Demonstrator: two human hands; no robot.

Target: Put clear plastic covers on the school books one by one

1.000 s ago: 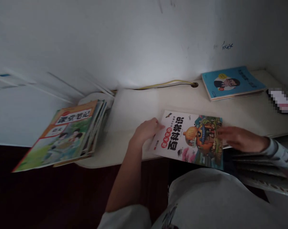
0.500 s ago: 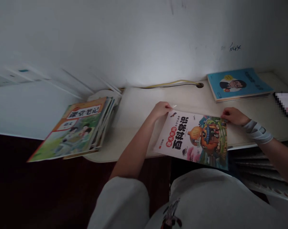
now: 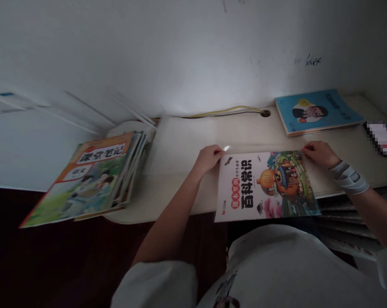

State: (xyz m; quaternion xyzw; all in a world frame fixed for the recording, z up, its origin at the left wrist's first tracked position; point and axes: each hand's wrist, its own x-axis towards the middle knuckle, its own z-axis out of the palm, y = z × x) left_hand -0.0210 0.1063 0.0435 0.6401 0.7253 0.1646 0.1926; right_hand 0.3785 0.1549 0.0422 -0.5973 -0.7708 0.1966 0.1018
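A book [image 3: 245,188] with a white and colourful illustrated cover lies turned sideways at the front edge of the white desk, its near part jutting past the edge. Glossy clear plastic [image 3: 226,148] shows along its far left corner. My left hand [image 3: 209,159] is closed in a pinch on that plastic at the corner. At the far right corner my right hand [image 3: 320,154], with a grey band on its wrist, pinches the book's edge. The fingertips' undersides are hidden.
A stack of books [image 3: 84,179] stands at the left, overhanging the desk [image 3: 187,188]. Blue books [image 3: 318,113] lie at the back right beside a phone [image 3: 382,137]. A yellow cable [image 3: 225,110] runs along the wall into a hole.
The book has turned slightly, its near edge now more level and its right side shifted right. Both hands keep their hold at the far corners. The camera view has shifted slightly.
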